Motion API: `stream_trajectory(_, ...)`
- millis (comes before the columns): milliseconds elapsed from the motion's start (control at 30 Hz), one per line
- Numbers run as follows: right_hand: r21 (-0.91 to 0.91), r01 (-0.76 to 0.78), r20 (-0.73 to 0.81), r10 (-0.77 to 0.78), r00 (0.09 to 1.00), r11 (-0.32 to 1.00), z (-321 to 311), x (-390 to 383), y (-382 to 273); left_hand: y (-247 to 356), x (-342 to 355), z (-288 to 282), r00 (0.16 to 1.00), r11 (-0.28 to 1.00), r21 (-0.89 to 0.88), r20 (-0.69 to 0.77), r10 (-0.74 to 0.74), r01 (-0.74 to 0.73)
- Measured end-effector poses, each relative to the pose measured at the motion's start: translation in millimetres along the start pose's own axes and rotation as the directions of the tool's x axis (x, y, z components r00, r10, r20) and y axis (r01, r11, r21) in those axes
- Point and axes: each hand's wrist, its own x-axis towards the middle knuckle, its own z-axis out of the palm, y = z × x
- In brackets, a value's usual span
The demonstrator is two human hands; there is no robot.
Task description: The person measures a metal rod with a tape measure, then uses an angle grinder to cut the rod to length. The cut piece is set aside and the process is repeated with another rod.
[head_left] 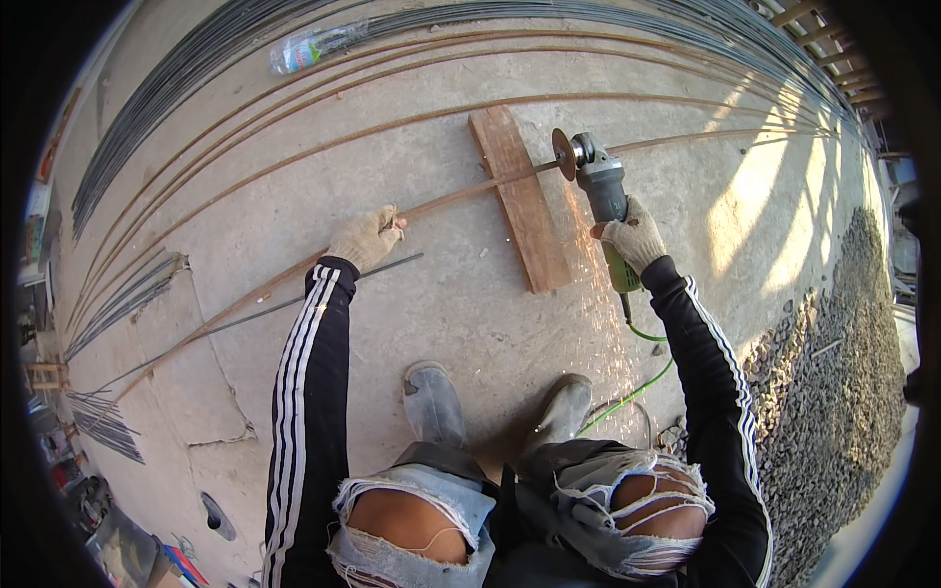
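In a knitted glove, my right hand (635, 235) is wrapped round the body of an angle grinder (605, 191). The grinder's brown cutting disc (564, 155) meets a rusty steel bar (451, 197), and orange sparks (588, 265) stream down toward my boots. Gloved as well, my left hand (366, 238) is closed on the same bar, left of the wooden plank (524, 211). The bar lies across that plank. A thinner grey rod (387, 267) rests on the floor just below my left hand.
More rusty bars (392, 127) and bundles of grey rods (167, 113) lie beyond the plank. A plastic bottle (296, 53) sits among them. Gravel (833, 412) is heaped at the right. The grinder's green cord (627, 397) runs beside my right boot (564, 407).
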Motion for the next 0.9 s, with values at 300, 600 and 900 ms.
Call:
stream_trajectory(300,-0.017,0.069,-0.007,-0.070,0.998,0.997,-3.6,-4.5,6.9,4.7,1.9,-6.1,0.998,0.999,0.018,0.043,-0.041,0.040)
stream_trajectory(600,-0.010,0.028,-0.006,-0.028,1.000,1.000,-2.0,5.3,6.3,-9.6,6.4,7.4,1.000,0.997,-0.078,-0.015,0.005,-0.006)
stream_trajectory(900,0.024,0.048,0.008,-0.048,0.999,0.999,0.3,10.8,5.0,-9.0,6.4,6.5,0.999,0.994,-0.100,-0.033,0.042,-0.045)
